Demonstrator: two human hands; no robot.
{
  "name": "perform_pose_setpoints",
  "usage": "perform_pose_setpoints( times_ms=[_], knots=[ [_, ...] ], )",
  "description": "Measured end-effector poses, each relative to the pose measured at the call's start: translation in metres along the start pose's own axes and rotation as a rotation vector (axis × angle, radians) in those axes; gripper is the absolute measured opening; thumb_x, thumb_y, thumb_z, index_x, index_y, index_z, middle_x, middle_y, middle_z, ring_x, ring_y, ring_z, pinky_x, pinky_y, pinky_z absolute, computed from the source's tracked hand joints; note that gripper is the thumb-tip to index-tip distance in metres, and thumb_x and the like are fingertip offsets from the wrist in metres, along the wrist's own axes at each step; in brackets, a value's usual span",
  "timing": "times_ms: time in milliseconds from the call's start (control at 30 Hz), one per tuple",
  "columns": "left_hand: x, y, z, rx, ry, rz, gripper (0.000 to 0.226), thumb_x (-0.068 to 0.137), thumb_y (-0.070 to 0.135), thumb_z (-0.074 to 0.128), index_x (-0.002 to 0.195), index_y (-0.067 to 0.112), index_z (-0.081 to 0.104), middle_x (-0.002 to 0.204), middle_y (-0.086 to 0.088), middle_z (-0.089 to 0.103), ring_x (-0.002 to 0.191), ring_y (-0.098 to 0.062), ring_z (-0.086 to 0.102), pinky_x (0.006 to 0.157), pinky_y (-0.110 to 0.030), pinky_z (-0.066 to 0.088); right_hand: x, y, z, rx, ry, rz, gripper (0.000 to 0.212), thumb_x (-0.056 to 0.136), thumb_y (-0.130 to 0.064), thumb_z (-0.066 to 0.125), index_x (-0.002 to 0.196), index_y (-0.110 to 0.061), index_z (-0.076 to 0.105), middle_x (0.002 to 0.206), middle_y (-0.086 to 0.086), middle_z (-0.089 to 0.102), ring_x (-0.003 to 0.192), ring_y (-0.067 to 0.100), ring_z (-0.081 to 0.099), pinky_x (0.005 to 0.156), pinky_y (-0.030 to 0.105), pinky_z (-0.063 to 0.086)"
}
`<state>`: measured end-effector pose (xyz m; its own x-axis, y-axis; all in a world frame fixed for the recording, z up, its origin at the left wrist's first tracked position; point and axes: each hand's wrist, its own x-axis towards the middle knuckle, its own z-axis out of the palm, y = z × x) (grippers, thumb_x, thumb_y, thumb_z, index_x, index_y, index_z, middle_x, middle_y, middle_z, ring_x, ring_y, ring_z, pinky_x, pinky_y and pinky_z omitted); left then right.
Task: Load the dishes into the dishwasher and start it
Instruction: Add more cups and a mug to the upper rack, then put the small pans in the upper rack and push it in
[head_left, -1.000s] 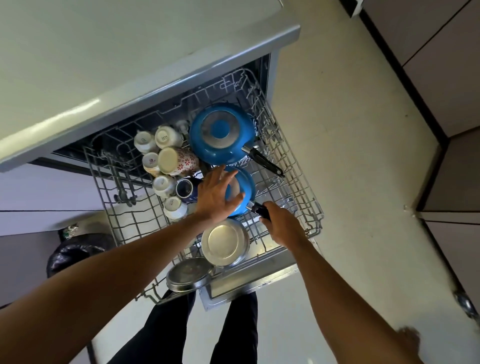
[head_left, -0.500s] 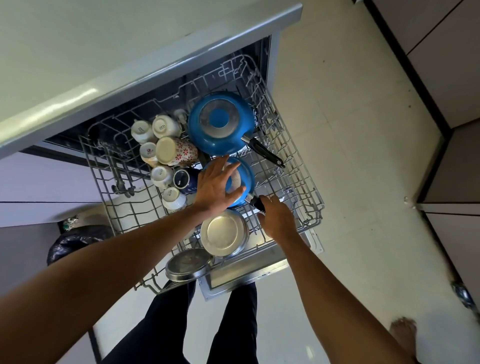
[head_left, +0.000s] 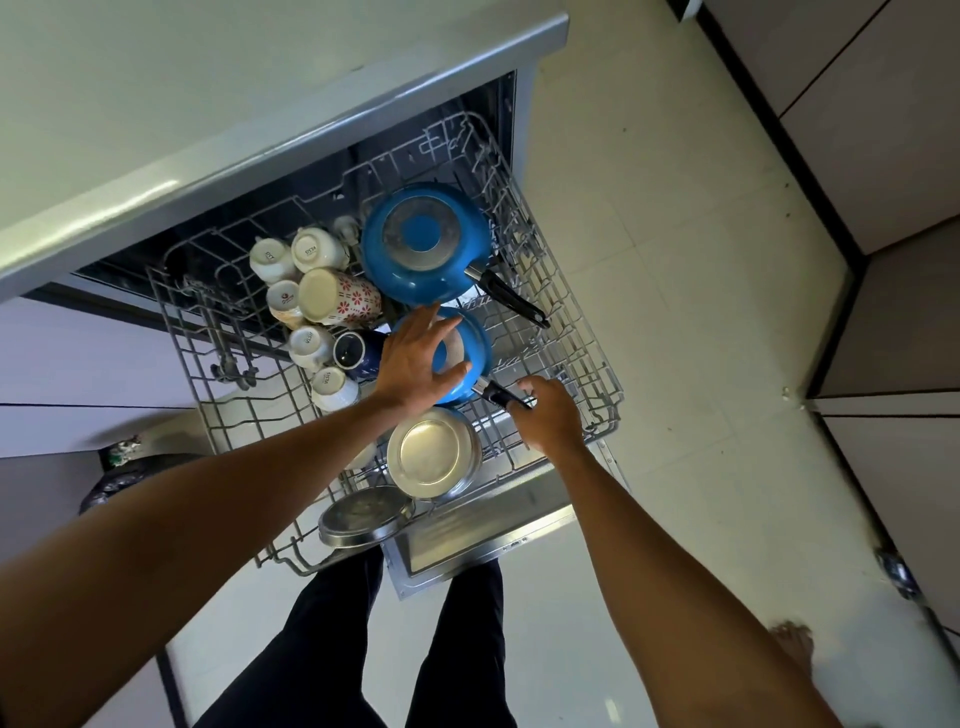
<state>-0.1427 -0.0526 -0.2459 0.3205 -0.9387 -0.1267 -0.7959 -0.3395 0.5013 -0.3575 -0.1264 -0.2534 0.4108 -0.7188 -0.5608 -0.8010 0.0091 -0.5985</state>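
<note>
Two grips are set on a small blue saucepan (head_left: 475, 358): left grip (head_left: 415, 364) spread flat on its base, right grip (head_left: 553, 415) curled round the black handle (head_left: 496, 396) jutting rightward.

Upturned white cups (head_left: 311, 250) at 9 to 10 o'clock in the dishwasher rack (head_left: 566, 338): each base carries a short dark printed mark. One cup base (head_left: 284, 299) carries a red mark. All lettering is too small to read.

A home kitchen: a pulled-out dishwasher rack (head_left: 550, 353) (cups (head_left: 317, 249), blue pans (head_left: 426, 244)) under a counter (head_left: 208, 104), tiled floor (head_left: 675, 260).
</note>
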Motion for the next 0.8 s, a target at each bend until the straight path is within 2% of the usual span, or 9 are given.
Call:
perform_pose_setpoints(
  times_ms=[200,333,467,533,633,800],
  knots=[
    [-0.016,0.0,-0.014,-0.05,0.084,0.076,0.041,0.084,0.036,0.064,0.117,0.011,0.061,0.122,-0.004,0.062,0.117,-0.026,0.056,0.099,-0.044,0.045,-0.015,-0.009,-0.008,-0.021,0.019,-0.048,0.028,0.092,-0.026,0.064,0.119,-0.017,0.068,0.115,0.007,0.063,0.101,0.026,0.063,0.079,0.033,0.052],
    [-0.047,-0.005,-0.031,-0.05,0.105,-0.013,0.029,0.08,0.025,0.062,0.104,0.011,0.07,0.107,-0.006,0.069,0.1,-0.026,0.063,0.09,-0.042,0.051,-0.023,-0.025,-0.013,-0.041,-0.03,-0.092,0.025,0.092,-0.025,0.065,0.115,-0.017,0.068,0.11,0.006,0.071,0.096,0.025,0.067,0.084,0.039,0.056],
    [-0.078,-0.017,-0.058,-0.036,0.121,-0.088,0.015,0.079,0.015,0.066,0.092,0.013,0.073,0.091,-0.005,0.071,0.084,-0.024,0.064,0.078,-0.033,0.051,-0.026,-0.06,-0.013,-0.112,-0.036,-0.189,0.026,0.092,-0.025,0.065,0.117,-0.017,0.067,0.11,0.006,0.072,0.101,0.027,0.066,0.087,0.036,0.053],
    [-0.094,-0.026,-0.075,-0.031,0.156,-0.119,0.013,0.08,0.012,0.066,0.089,0.014,0.074,0.09,-0.005,0.072,0.083,-0.024,0.065,0.078,-0.031,0.05,-0.026,-0.083,-0.011,-0.124,-0.052,-0.218,0.028,0.092,-0.026,0.065,0.118,-0.018,0.067,0.113,0.008,0.071,0.104,0.028,0.065,0.089,0.036,0.052],
    [-0.128,-0.048,-0.109,-0.023,0.214,-0.201,0.014,0.084,0.019,0.062,0.091,0.016,0.073,0.095,-0.005,0.073,0.087,-0.026,0.066,0.081,-0.036,0.052,-0.033,-0.129,0.006,-0.165,-0.083,-0.281,0.03,0.092,-0.028,0.064,0.121,-0.019,0.068,0.118,0.009,0.07,0.108,0.031,0.063,0.091,0.036,0.051],
    [-0.212,-0.107,-0.164,-0.039,0.37,-0.363,0.02,0.087,0.029,0.057,0.094,0.02,0.074,0.098,-0.001,0.071,0.09,-0.023,0.061,0.083,-0.036,0.046,-0.062,-0.208,0.071,-0.214,-0.136,-0.408,0.023,0.093,-0.029,0.061,0.113,-0.024,0.07,0.118,0.007,0.07,0.109,0.033,0.062,0.088,0.038,0.05]
  ],
)
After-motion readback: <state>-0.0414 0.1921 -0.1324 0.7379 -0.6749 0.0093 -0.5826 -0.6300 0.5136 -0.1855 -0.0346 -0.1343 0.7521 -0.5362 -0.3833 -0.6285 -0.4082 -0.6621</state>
